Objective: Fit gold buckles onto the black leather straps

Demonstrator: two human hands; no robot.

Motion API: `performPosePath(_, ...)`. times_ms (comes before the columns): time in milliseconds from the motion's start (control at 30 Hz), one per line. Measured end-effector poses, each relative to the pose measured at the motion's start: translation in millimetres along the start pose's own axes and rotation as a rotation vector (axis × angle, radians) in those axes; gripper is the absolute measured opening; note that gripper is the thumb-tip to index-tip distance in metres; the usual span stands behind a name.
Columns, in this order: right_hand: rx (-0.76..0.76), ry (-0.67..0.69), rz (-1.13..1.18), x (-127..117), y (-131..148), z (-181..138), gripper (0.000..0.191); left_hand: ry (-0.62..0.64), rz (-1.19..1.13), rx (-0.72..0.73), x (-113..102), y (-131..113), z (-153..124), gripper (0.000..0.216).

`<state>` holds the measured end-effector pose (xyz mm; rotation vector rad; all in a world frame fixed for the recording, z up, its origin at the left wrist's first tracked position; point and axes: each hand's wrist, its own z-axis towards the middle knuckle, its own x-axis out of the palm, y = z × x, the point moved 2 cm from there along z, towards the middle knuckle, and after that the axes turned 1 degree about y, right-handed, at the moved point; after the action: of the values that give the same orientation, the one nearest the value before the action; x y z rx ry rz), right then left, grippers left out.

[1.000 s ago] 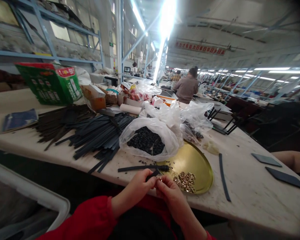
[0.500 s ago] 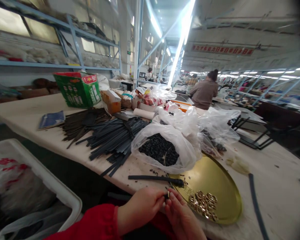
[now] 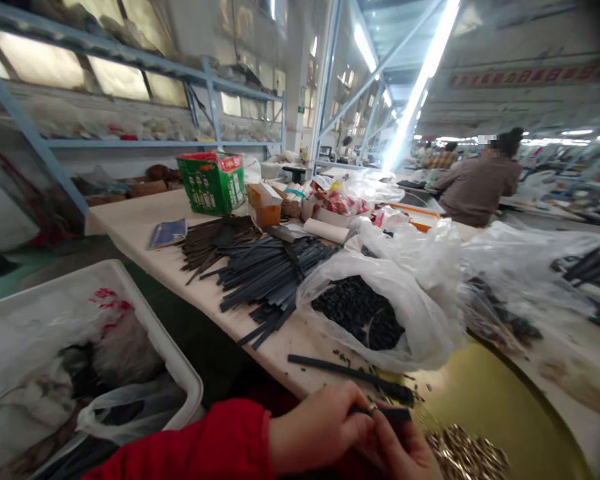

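Note:
My left hand (image 3: 325, 427), at the end of a red sleeve, is closed with its fingertips on a dark strap piece (image 3: 396, 415). Against it, my right hand (image 3: 405, 450) pinches the same piece from the other side. A small shiny metal bit shows between the fingertips, mostly hidden. Close by, gold metal rings (image 3: 467, 453) lie heaped on a round gold tray (image 3: 510, 407). Just beyond my hands, a long black strip (image 3: 330, 367) with a bunched end lies on the table and reaches the tray. Behind it an open clear plastic bag (image 3: 430, 333) holds many small black pieces (image 3: 357, 310).
Dark strips (image 3: 260, 267) are piled on the table left of the bag. Farther back stand a green box (image 3: 210, 187) and a small carton (image 3: 264, 207). A white bin (image 3: 190, 373) with bags is at lower left. Another person (image 3: 480, 180) sits beyond the table.
My view has turned left, so the scene sits farther right. A longer length of dark strap now shows at my fingers, where before only a small dark piece with metal was visible.

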<state>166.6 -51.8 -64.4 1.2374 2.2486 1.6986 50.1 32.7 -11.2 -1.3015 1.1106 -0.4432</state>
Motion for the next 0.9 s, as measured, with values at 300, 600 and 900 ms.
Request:
performPosePath(300, -0.011, 0.081, 0.075, 16, 3, -20, 0.025, 0.163, -0.44, -0.238, 11, 10, 2, 0.021)
performPosePath(600, -0.066, 0.068, -0.075, 7, -5, -25, 0.029, 0.154, -0.446, -0.289, 13, 9, -6, 0.008)
performPosePath(900, 0.008, 0.127, 0.03, 13, -4, -30, 0.027, 0.098, -0.411, -0.326, 17, 13, -10, 0.008)
